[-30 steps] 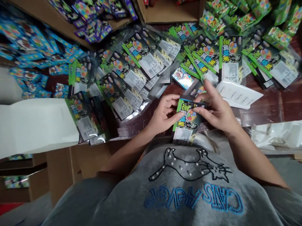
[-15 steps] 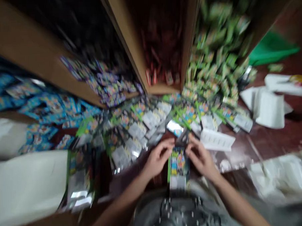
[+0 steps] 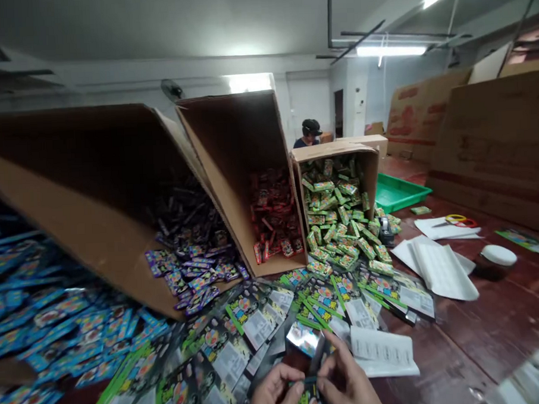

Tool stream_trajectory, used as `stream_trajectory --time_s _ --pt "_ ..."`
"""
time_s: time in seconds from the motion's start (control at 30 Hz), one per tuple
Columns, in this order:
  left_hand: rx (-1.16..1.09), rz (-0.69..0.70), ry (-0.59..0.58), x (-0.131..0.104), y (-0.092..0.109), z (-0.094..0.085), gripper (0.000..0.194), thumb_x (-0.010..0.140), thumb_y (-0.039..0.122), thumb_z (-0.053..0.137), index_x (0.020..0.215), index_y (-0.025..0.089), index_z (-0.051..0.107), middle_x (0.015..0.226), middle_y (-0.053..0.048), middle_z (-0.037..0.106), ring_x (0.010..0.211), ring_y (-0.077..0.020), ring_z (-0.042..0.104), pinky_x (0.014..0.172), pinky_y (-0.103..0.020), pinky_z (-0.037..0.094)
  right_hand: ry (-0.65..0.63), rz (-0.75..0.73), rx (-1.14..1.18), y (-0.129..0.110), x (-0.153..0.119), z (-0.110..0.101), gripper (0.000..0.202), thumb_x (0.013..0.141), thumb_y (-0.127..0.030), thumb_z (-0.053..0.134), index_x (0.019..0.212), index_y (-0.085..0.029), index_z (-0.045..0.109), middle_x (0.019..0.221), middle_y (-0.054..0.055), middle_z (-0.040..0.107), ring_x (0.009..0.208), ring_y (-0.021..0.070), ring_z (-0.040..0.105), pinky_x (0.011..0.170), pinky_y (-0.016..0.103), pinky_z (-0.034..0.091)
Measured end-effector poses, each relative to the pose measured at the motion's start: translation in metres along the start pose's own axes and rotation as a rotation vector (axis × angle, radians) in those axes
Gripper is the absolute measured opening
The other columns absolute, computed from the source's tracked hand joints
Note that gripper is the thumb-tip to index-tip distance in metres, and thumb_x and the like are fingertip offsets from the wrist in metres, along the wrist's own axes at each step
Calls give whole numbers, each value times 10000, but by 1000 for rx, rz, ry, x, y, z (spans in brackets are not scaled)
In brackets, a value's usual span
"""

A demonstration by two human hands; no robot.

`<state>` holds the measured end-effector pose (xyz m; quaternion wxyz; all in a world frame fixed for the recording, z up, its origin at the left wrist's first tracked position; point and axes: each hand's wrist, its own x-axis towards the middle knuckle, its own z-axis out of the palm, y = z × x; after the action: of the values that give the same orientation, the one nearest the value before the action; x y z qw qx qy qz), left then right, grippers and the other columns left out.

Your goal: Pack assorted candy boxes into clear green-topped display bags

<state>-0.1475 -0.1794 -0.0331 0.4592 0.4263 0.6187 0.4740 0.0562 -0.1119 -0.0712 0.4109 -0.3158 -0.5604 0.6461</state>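
Note:
My left hand and my right hand meet low in the head view, fingers pinched at the top edge of a dark printed pouch. Most of this pouch lies below the picture. Just beyond my fingers is a shiny silver-and-blue packet. Several similar dark pouches with green stripes lie overlapped to the left and ahead. A white printed sheet is beside my right hand.
Tipped cartons hold purple packets, red packets and small green boxes. Blue packets are heaped left. Rightward are a green tray, scissors, white papers and a white-lidded jar. A person is behind the cartons.
The view has tilted up, so the hands and pouch appear lower and the room shows. My fingers have come closer together at the pouch's top edge.

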Motion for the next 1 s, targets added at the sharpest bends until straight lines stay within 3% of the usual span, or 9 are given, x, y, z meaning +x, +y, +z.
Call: stream_trajectory --time_s 0.1,0.2,0.4,0.5,0.6,0.7,0.77,0.83,1.0 --pt "19 -60 25 4 19 9 678 686 843 827 842 185 776 856 -72 769 886 -241 701 848 -313 539 14 80 112 -18 5 -3 968 887 -462 792 1669 -197 286 915 22 731 836 189 681 860 370 534" --pt "68 -93 -27 11 30 14 682 688 845 822 809 175 775 820 -62 753 833 -218 671 809 -303 527 23 153 171 -37 8 -12 1047 843 -414 830 1675 -175 241 875 -7 714 758 164 635 781 336 498" --pt "50 -68 -137 11 25 24 602 662 766 889 871 203 837 1056 -121 816 1049 -297 749 1001 -398 580 -29 123 121 -62 -15 -42 985 918 -517 764 1702 -231 241 915 -13 686 784 158 606 832 353 475" --pt "10 -65 -146 7 29 32 556 639 682 948 902 208 824 1046 -108 812 1037 -286 762 965 -378 599 -55 63 37 -59 -29 -51 868 960 -564 709 1680 -262 330 976 14 703 862 185 653 883 381 508" --pt "84 -24 -183 8 37 39 485 761 646 885 958 207 819 1023 -100 808 1020 -272 760 936 -355 603 -96 -4 -95 -57 -30 -58 768 982 -556 689 1642 -275 416 1060 48 742 956 211 701 933 405 541" --pt "218 81 -206 8 46 43 378 885 578 781 919 202 801 1007 -93 804 1009 -249 755 937 -334 595 -132 -13 -223 -74 -25 -71 637 1011 -552 640 1567 -259 535 1041 54 766 930 207 719 945 412 569" --pt "283 120 -216 3 51 47 315 936 513 722 926 204 782 975 -72 798 959 -219 749 917 -328 592 -31 -4 -288 -98 -22 -83 519 978 -599 655 1347 -237 707 1052 73 777 965 221 722 954 415 575" --pt "298 175 -229 -2 51 50 272 954 466 690 920 207 767 956 -57 790 932 -200 740 901 -335 589 64 26 -320 -119 -13 -94 465 911 -655 712 1088 -230 781 1109 86 786 1060 244 712 997 426 555" --pt "264 220 -200 -7 39 51 172 972 354 692 992 200 767 1015 -58 791 946 -169 733 898 -323 579 -346 242 -264 -127 12 -87 377 830 -585 853 875 -216 788 1004 49 781 930 183 693 945 362 544"
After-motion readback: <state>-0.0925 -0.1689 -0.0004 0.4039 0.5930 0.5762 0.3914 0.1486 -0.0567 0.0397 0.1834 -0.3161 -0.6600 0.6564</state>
